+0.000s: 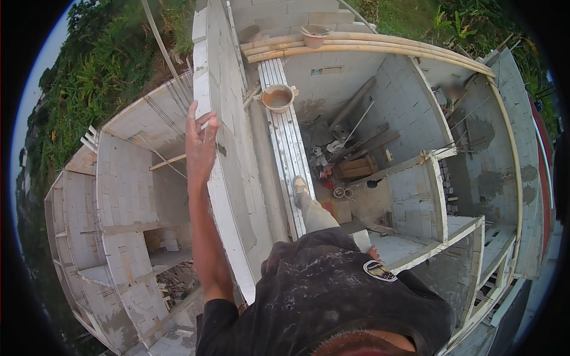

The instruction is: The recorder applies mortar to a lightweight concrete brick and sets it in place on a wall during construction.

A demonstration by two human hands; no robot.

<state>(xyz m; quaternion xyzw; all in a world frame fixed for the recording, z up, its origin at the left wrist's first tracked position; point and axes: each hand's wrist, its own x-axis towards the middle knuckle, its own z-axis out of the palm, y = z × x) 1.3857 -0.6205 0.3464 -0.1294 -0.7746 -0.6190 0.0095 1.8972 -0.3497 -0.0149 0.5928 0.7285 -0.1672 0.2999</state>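
Observation:
My left hand [202,142] is raised at the top edge of the tall block wall [209,77], with its fingers apart and nothing in them. Whether it touches the wall I cannot tell. Most of my right hand [374,254] is hidden by my shirt. Its few visible fingers are bent beside a flat pale-grey piece [361,240], which they seem to grip. Ahead, a round tub [278,98] of brownish liquid rests on the metal planks [277,139]. One of my shoes [300,185] stands on those planks.
Bamboo poles [380,43] cross the far end, with another tub [315,37] on them. Below on the right lie timber boards [356,168] and buckets [342,192]. Unroofed block rooms [127,184] drop away on the left. Plants grow beyond the walls.

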